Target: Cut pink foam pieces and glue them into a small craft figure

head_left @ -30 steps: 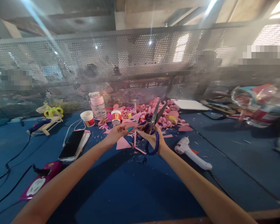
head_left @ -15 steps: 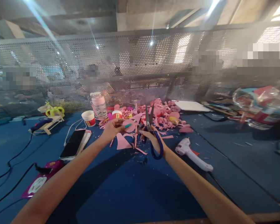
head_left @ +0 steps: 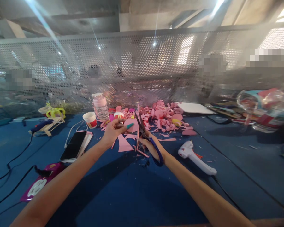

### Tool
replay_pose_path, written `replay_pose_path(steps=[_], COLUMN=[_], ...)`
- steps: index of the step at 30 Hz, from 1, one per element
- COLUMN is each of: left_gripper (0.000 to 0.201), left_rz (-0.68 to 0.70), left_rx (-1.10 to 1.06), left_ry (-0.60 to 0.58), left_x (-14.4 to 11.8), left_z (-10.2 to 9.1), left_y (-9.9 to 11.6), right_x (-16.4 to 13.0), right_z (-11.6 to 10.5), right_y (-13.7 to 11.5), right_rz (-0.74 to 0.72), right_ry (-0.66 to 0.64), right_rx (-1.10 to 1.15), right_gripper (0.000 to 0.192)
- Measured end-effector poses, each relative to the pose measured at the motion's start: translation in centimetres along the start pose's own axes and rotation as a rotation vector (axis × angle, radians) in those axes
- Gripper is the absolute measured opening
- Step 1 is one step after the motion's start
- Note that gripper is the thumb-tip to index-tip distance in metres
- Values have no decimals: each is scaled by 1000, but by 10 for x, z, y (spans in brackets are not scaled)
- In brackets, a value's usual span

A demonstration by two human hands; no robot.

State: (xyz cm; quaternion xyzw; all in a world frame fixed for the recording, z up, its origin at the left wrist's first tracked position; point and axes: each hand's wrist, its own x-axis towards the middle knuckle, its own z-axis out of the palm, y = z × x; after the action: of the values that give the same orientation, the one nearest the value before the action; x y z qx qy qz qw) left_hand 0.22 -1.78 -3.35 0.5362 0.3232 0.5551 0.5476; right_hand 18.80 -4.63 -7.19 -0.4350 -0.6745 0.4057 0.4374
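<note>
My left hand pinches a small round pink foam piece above the blue table. My right hand grips blue-handled scissors; their blades point up and left and meet the right edge of the pink piece. Pink offcuts lie on the table right under both hands. A heap of pink foam shapes is spread just behind the hands.
A white glue gun lies right of my right arm. A phone and a purple power strip with cables lie left. Two paper cups, a pink-lidded jar and a perforated metal screen stand behind.
The scissors have swung from pointing up and right to leaning left, with their blades closing onto the pink piece. My left hand has lifted slightly with the piece.
</note>
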Motion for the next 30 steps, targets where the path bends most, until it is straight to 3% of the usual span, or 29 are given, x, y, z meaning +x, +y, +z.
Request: replay_pose_path(steps=[30], left_gripper=[44], left_rz=[42], left_rx=[53], left_ry=[4], left_x=[-3], left_z=[4], left_y=[-2], right_x=[-2], right_z=[0], right_y=[-7], right_rz=[-8], right_ry=[30], right_rx=[-183], right_gripper=[20])
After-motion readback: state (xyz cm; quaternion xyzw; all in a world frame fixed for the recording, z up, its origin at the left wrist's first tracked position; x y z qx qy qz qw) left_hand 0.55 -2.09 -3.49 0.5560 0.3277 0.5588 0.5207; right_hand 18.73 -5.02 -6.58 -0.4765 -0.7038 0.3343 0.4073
